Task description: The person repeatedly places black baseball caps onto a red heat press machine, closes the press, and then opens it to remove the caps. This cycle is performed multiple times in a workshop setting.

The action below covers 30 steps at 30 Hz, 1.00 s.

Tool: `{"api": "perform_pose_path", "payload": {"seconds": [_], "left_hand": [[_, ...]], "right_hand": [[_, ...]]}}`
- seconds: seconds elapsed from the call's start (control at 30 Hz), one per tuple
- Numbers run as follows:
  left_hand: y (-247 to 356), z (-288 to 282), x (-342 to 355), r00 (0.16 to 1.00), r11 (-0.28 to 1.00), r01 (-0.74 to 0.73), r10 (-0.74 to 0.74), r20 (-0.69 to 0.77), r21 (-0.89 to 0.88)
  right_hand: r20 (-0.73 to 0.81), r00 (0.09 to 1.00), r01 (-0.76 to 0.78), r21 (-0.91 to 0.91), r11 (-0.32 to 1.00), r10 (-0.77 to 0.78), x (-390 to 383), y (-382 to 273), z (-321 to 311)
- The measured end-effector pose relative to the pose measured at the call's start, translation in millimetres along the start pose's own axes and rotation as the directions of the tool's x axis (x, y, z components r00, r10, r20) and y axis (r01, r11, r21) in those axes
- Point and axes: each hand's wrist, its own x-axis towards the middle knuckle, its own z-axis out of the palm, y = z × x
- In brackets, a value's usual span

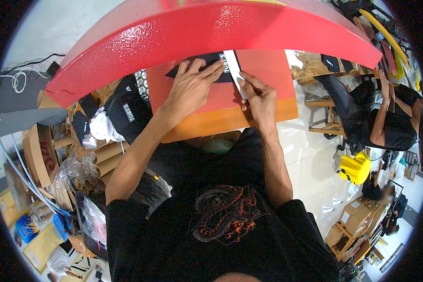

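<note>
Black fabric piece (226, 77), white-lettered, flat on red rectangular board (273, 70). Under left hand (190, 85), fingers slightly spread, resting without grip; in right hand (262, 97), narrow straight white strip (234, 66) partly across fabric, pinched between thumb and bent fingers.

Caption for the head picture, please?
Left hand rests on flat black fabric on a red board; right hand grips a narrow white strip.

White capital lettering stands on the black cloth (226, 76) beside your left hand (192, 84). To your left, dark fabric (139, 104) bears a grey label (128, 113) with white capitals, a small black piece (81, 123) carries white print, and red lettering marks brown cardboard (46, 151).
</note>
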Motion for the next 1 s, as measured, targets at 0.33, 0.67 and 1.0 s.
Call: {"api": "perform_pose_path", "payload": {"seconds": [0.33,0.67,1.0], "left_hand": [[-1,2,0,1.000,1.000,-0.004,0.003,-0.009,-0.031],[-3,4,0,1.000,1.000,-0.007,0.007,0.010,-0.021],[-1,0,-1,0.999,1.000,0.008,-0.007,0.032,-0.030]], "right_hand": [[-0.024,1.000,-0.008,-0.081,0.997,0.006,-3,-8,3],[-0.051,0.998,0.024,-0.106,0.994,-0.029,-3,-3,1],[-0.093,0.819,0.216,-0.864,0.456,-0.566,-18,1,-80]]}}
